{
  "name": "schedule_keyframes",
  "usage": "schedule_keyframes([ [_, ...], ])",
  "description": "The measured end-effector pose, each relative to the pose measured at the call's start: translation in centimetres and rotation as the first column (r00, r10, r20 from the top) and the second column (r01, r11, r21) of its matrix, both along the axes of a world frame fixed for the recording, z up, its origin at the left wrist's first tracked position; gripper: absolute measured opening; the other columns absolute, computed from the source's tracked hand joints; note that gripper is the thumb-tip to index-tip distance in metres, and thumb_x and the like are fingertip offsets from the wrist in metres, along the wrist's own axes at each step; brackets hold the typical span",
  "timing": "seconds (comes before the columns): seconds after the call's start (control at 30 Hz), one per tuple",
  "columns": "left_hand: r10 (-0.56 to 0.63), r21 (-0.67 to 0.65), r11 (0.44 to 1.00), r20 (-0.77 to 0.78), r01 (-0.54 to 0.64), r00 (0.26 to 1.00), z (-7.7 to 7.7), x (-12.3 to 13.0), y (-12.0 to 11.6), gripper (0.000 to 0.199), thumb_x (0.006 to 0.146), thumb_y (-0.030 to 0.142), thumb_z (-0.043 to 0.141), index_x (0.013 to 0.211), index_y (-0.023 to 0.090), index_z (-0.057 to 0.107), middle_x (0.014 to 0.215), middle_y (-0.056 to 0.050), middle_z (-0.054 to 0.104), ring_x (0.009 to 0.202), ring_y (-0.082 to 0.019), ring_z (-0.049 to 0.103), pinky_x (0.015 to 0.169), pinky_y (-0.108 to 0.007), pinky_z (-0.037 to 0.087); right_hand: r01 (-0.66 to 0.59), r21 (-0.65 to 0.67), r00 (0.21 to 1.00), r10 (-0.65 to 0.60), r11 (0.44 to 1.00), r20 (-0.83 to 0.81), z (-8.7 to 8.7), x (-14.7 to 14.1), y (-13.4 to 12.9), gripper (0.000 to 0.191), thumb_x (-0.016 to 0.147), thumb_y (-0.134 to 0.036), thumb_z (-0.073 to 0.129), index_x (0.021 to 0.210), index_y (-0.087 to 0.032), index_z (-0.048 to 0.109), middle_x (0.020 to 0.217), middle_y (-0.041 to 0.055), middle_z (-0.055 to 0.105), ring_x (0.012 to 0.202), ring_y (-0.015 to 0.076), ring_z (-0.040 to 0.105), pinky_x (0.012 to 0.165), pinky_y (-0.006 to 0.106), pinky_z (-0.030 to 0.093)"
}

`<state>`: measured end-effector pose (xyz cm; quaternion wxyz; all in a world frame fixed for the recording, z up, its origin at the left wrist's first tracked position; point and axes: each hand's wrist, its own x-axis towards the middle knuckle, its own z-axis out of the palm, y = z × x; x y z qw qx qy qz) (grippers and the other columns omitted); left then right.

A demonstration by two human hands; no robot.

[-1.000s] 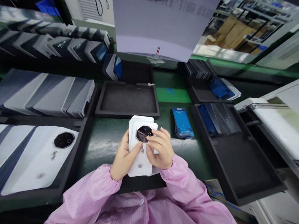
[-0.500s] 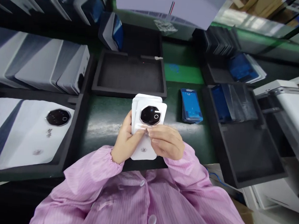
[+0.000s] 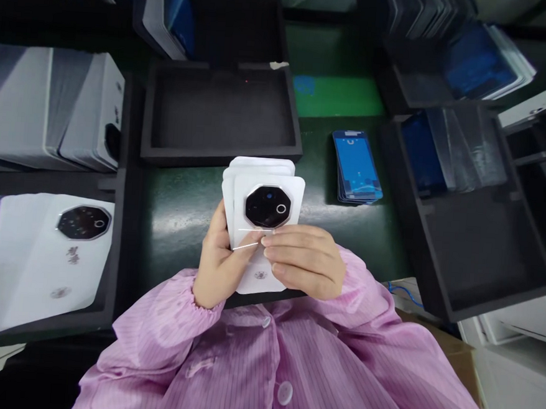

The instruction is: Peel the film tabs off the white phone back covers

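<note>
In the head view, my left hand (image 3: 217,260) is wrapped round a small stack of white phone back covers (image 3: 270,178), its thumb lying across the top one. A black octagonal camera plate (image 3: 267,206) and a faint round logo mark the top cover. My right hand (image 3: 306,260) is closed, thumb and fingertips pinched just below the camera plate. Bright thin lines there look like the edges of a clear film (image 3: 246,246), which runs to both hands' fingertips. Most of the film is too transparent to make out.
A stack of blue-faced sheets (image 3: 357,167) lies on the green table right of my hands. Ahead is a black tray (image 3: 223,114). White covers stand in a left tray (image 3: 125,244); a right tray (image 3: 484,256) holds blue and clear sheets.
The view has dipped and shifted, so the white box at the back has left the picture. My hands stay on the covers; the film's bright edges below the camera plate now show longer and more apart.
</note>
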<state>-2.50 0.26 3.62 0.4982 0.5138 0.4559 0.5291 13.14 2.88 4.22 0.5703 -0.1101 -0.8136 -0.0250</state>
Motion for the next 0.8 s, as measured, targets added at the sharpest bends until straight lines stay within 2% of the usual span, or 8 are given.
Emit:
schedule_keyframes([
  [0.17, 0.007, -0.024, 1.0, -0.031, -0.007, 1.0, -0.11, -0.16, -0.22, 0.046, 0.085, 0.034, 0.067, 0.125, 0.02, 0.051, 0.11, -0.007, 0.061, 0.102, -0.023, 0.06, 0.09, -0.035, 0.049, 0.021, -0.015, 0.999, -0.02, 1.0, 0.034, 0.49, 0.08, -0.16, 0.012, 0.089, -0.01, 0.05, 0.08, -0.016, 0.056, 0.083, 0.0033, 0.068, 0.093, 0.0164, 0.068, 0.08, 0.029, 0.062],
  [0.4, 0.024, -0.022, 0.999, -0.051, -0.025, 0.998, 0.12, -0.02, -0.37, 0.047, 0.084, 0.034, 0.067, 0.126, 0.02, 0.051, 0.109, -0.006, 0.061, 0.099, -0.021, 0.061, 0.087, -0.033, 0.05, -0.004, 0.016, 1.0, 0.004, 1.0, -0.008, 0.51, -0.02, -0.23, 0.012, 0.087, -0.006, 0.05, 0.08, -0.011, 0.057, 0.08, 0.0067, 0.067, 0.085, 0.02, 0.069, 0.079, 0.031, 0.063],
  [0.6, 0.022, 0.003, 1.0, -0.052, -0.021, 0.998, 0.28, -0.01, -0.42, 0.046, 0.085, 0.03, 0.066, 0.126, 0.019, 0.05, 0.11, -0.006, 0.061, 0.099, -0.02, 0.06, 0.088, -0.03, 0.05, 0.017, -0.014, 0.999, -0.017, 1.0, 0.034, 0.61, 0.13, -0.39, 0.013, 0.088, -0.007, 0.049, 0.081, -0.013, 0.057, 0.083, 0.0052, 0.067, 0.089, 0.0186, 0.069, 0.081, 0.03, 0.063],
  [0.8, 0.021, 0.016, 1.0, -0.054, -0.02, 0.998, 0.3, -0.04, -0.3, 0.042, 0.084, 0.029, 0.067, 0.122, 0.017, 0.053, 0.109, -0.006, 0.062, 0.098, -0.02, 0.061, 0.087, -0.03, 0.051, -0.001, -0.02, 1.0, 0.001, 1.0, -0.007, 0.2, -0.08, -0.23, 0.01, 0.088, -0.007, 0.05, 0.082, -0.01, 0.058, 0.083, 0.0066, 0.067, 0.091, 0.0201, 0.068, 0.08, 0.032, 0.063],
])
